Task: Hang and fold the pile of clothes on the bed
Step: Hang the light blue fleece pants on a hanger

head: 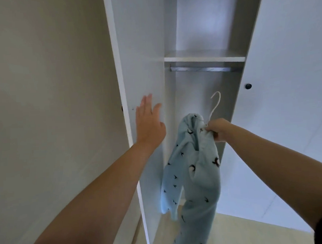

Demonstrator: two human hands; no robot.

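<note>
A light blue fleece garment with small dark bird prints hangs from a white hanger. My right hand grips the hanger's neck together with the top of the garment, in front of the open wardrobe. The hanger's hook points up, well below the metal rail. My left hand lies flat with straight fingers against the inner face of the open wardrobe door. The bed and the pile of clothes are out of view.
The white wardrobe has a shelf just above the rail, and nothing hangs on the rail. A shut door with a dark knob stands to the right. A beige wall fills the left. Pale floor shows below.
</note>
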